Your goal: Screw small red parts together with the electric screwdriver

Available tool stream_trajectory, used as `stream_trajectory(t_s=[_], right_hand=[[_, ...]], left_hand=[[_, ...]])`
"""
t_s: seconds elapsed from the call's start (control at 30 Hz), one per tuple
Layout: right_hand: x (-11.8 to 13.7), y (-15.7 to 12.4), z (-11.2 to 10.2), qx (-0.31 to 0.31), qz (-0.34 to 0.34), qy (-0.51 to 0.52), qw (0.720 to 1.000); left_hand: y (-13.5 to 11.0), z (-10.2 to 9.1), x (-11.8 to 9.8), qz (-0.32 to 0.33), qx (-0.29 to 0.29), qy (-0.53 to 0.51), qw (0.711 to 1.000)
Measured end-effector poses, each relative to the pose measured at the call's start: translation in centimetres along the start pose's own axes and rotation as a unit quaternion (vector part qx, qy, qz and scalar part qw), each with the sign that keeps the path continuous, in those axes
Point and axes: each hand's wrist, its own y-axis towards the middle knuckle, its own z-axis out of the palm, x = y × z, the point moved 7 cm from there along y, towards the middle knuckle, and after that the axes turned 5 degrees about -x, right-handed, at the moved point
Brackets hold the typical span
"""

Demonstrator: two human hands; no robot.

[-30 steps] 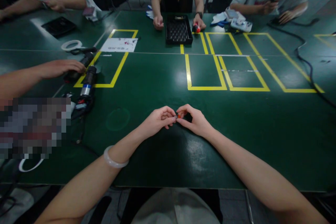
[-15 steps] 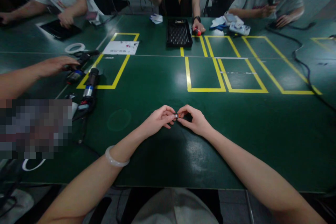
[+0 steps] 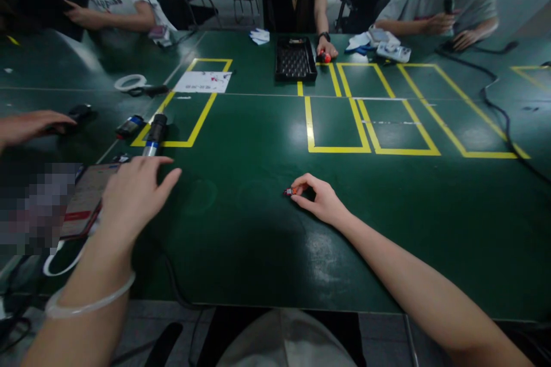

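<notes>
Over the green table (image 3: 241, 241), my right hand (image 3: 321, 198) pinches a small orange, silver and dark part (image 3: 288, 191) between thumb and fingertips. The exact kind of this part is too small to make out. At the left, my left hand (image 3: 135, 189) is open, with its fingers stretched and the thumb apart. It reaches over the near end of a black, silver and blue cylindrical tool (image 3: 157, 126), whose lower part it hides. Whether the fingers touch that tool, I cannot tell. A similar blue-banded cylinder (image 3: 130, 126) lies just left of it.
Left, another person's hand (image 3: 38, 124) rests by a dark object (image 3: 77, 114); a tablet-like panel (image 3: 88, 195) lies nearer. Yellow tape rectangles (image 3: 340, 149) mark the table. Farther back are a white ring (image 3: 129, 81), paper (image 3: 202, 82), a black tray (image 3: 279, 76) and a cable (image 3: 503, 114).
My left hand has left the small part and moved left to the cylindrical tool. My right hand still holds the part in place. The other person's hand at left has drawn back leftward.
</notes>
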Motion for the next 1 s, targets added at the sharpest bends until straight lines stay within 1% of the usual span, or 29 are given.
stream_trajectory(t_s=[0.03, 0.1, 0.13, 0.2, 0.27, 0.3, 0.37, 0.4, 0.47, 0.57, 0.73, 0.83, 1.0], right_hand=[[0.0, 0.0, 0.0, 0.000, 0.001, 0.000, 1.000], [0.1, -0.1, 0.0, 0.000, 0.003, -0.001, 1.000], [0.1, -0.1, 0.0, 0.000, 0.004, -0.001, 1.000], [0.0, -0.1, 0.0, -0.001, 0.006, -0.002, 1.000], [0.0, -0.1, 0.1, -0.002, 0.009, -0.001, 1.000], [-0.1, -0.1, 0.1, -0.003, 0.009, -0.001, 1.000], [-0.1, -0.2, 0.1, -0.003, 0.007, -0.001, 1.000], [-0.1, -0.2, 0.1, -0.003, 0.007, -0.001, 1.000], [-0.2, -0.1, 0.2, 0.000, 0.007, 0.001, 1.000], [-0.3, -0.1, 0.2, 0.001, 0.012, 0.005, 1.000], [-0.4, 0.0, 0.0, -0.007, 0.007, 0.000, 1.000], [-0.3, 0.1, -0.5, -0.027, -0.003, -0.013, 1.000], [-0.5, 0.1, -0.8, -0.048, -0.009, -0.027, 0.998]], left_hand=[[-0.3, -0.1, 2.0, -0.027, 0.001, 0.061, 0.998], [-0.9, 0.1, 5.1, -0.047, 0.008, 0.123, 0.991], [-1.2, 0.5, 6.3, -0.047, 0.011, 0.124, 0.991], [-1.4, 1.7, 8.4, -0.048, 0.017, 0.095, 0.994], [-1.2, 3.4, 9.8, -0.052, 0.036, 0.074, 0.995], [-1.0, 4.4, 10.1, -0.053, 0.056, 0.075, 0.994], [-0.5, 5.9, 9.5, -0.043, 0.101, 0.088, 0.990], [-0.2, 6.4, 8.6, -0.033, 0.116, 0.094, 0.988], [0.4, 6.5, 5.9, -0.003, 0.126, 0.102, 0.987], [1.2, 6.0, 1.1, 0.028, 0.123, 0.111, 0.986], [1.8, 5.1, -6.1, 0.044, 0.106, 0.091, 0.989], [1.0, 4.6, -10.2, 0.080, 0.084, 0.067, 0.991], [-1.9, 3.9, -15.8, 0.166, 0.057, 0.016, 0.984]])
